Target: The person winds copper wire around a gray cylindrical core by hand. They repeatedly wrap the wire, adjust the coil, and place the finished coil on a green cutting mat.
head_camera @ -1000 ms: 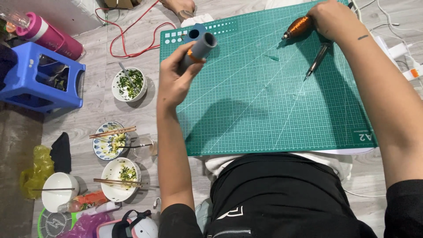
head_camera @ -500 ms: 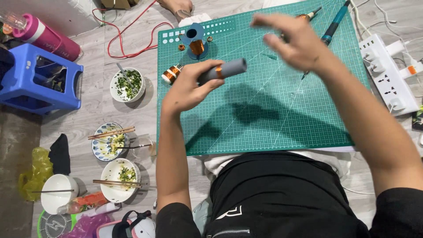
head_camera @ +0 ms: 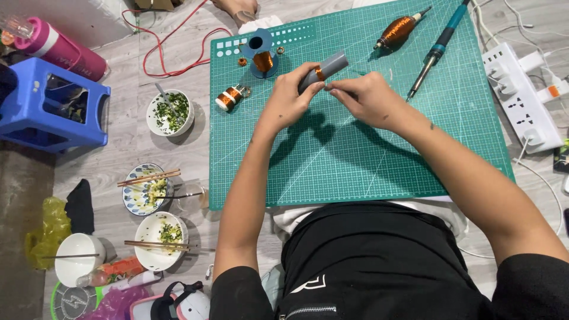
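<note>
One grey tube (head_camera: 323, 69) with a band of copper wire sits above the frame's centre, gripped in the left hand (head_camera: 288, 98); the right hand (head_camera: 367, 98) pinches its fingertips together at the tube's lower end. Nearby on the green mat (head_camera: 355, 160): two wire spools (head_camera: 232, 96), one soldering iron (head_camera: 437, 50), one copper coil (head_camera: 396, 31).

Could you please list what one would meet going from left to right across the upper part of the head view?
Blue plastic stool → bowl of chopped greens → small copper wire spool → left hand → grey tube → right hand → soldering iron → white power strip.
</note>
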